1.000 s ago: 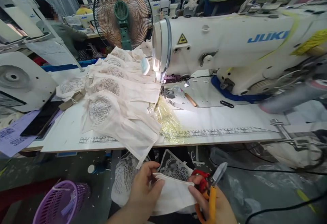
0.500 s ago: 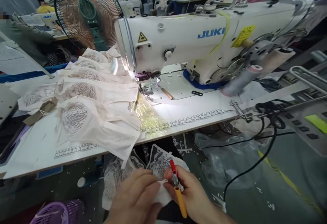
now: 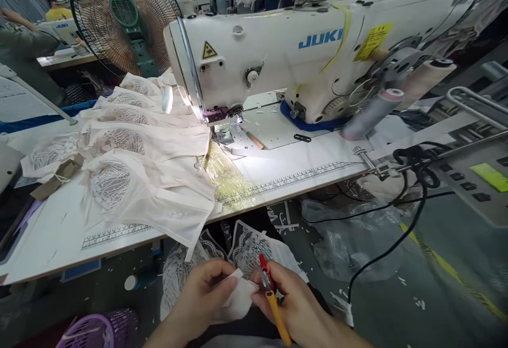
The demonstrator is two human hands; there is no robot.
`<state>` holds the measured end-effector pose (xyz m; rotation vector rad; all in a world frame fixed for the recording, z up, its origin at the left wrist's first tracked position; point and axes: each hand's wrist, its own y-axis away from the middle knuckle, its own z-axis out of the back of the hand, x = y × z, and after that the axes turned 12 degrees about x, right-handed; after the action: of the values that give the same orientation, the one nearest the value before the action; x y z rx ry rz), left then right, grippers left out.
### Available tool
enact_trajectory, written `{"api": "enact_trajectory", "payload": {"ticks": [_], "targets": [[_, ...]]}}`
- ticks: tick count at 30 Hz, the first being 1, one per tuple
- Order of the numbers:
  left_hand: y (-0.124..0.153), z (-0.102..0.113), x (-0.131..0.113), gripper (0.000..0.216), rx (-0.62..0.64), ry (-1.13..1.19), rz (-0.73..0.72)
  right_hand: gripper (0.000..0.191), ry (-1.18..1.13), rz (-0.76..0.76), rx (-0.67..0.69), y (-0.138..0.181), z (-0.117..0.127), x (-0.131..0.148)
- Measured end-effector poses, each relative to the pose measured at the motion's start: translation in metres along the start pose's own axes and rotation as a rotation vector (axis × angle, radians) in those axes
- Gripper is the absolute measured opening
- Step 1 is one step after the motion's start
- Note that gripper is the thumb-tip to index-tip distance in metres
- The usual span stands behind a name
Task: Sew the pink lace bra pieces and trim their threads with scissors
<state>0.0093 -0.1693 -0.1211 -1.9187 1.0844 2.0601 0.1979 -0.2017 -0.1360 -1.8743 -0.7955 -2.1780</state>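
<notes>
Turned since half a second ago, the left hand [image 3: 208, 287] pinches the lace garment [image 3: 238, 303] by its white cloth, baring the edge; the right hand [image 3: 283, 292] pinches beside it, gripping scissors [image 3: 277, 316]. The garment sits near, below the table [image 3: 286, 160].

White light glares at the needle end of the sewing machine [image 3: 278, 67], brightening the tabletop [image 3: 273, 166] and glinting off yellow plastic [image 3: 228, 173]; the floor [image 3: 381, 305] lies dim. From here, edges stretch, and the far background looks soft, perhaps unfocused.
</notes>
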Motion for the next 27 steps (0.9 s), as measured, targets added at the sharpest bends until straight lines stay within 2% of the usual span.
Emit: {"api": "enact_trajectory", "payload": {"ticks": [5, 9, 11, 14, 16, 18, 22, 27], "targets": [[0.002, -0.002, -0.002, 0.033, -0.012, 0.127, 0.033, 0.018, -0.07, -0.038, 0.011, 0.0, -0.002, 0.007], [0.003, -0.005, -0.007, 0.033, -0.043, 0.155, 0.043, 0.02, 0.003, -0.043, 0.062, 0.003, 0.012, 0.011], [0.002, -0.006, -0.011, 0.032, -0.008, 0.131, 0.063, 0.028, 0.141, -0.039, 0.148, 0.006, 0.026, 0.01], [-0.001, -0.007, -0.016, 0.029, 0.043, 0.104, 0.102, 0.036, 0.398, -0.031, 0.347, 0.013, 0.049, 0.008], [-0.003, -0.008, -0.018, 0.028, 0.04, 0.114, 0.123, 0.04, 0.483, -0.029, 0.458, 0.017, 0.059, 0.008], [-0.004, -0.01, -0.019, 0.026, 0.027, 0.118, 0.139, 0.043, 0.505, -0.029, 0.5, 0.021, 0.063, 0.01], [-0.005, -0.015, -0.02, 0.022, 0.012, 0.078, 0.172, 0.045, 0.534, -0.011, 0.476, 0.026, 0.059, 0.016], [-0.005, -0.017, -0.023, 0.022, 0.001, 0.074, 0.215, 0.03, 0.547, 0.069, 0.364, 0.031, 0.057, 0.016]]}}
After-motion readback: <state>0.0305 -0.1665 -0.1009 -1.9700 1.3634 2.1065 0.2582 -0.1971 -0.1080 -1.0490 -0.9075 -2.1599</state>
